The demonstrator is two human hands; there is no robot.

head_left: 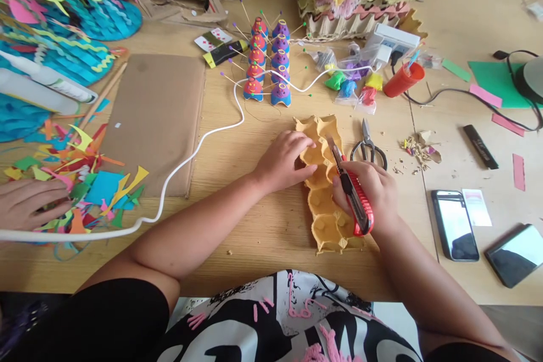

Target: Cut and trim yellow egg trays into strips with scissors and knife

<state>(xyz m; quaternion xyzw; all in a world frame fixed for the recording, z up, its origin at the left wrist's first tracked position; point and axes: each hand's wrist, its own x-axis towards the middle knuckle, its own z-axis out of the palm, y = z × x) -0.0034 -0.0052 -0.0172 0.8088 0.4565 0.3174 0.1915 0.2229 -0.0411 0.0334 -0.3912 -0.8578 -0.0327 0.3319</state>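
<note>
The carton lies on the tabletop directly in front of the person, with its long axis pointing away from the body. It is yellow, moulded in two columns of cups, with the hollows facing up and ragged outer edges.

The left hand touches the left side of the carton, fingers bent over the cups and thumb apart from them; whether it grips the wall cannot be determined. The right hand grasps the knife, which has a red and black handle. The blade is extended and points away over the right column; contact with the carton cannot be confirmed. The hands and knife partly cover the cups.

Scissors lie just beside the right hand, on its far side. Wood-coloured shavings lie farther right, near a phone.

Beyond the carton stand two rows of painted figures, red and purple over blue, fitted with pins. A white cable crosses the tabletop from the left edge, passing the figures toward bagged clay and a red cup. To the left lie a cardboard sheet and paper scraps; another person's hand rests at the scraps.
</note>
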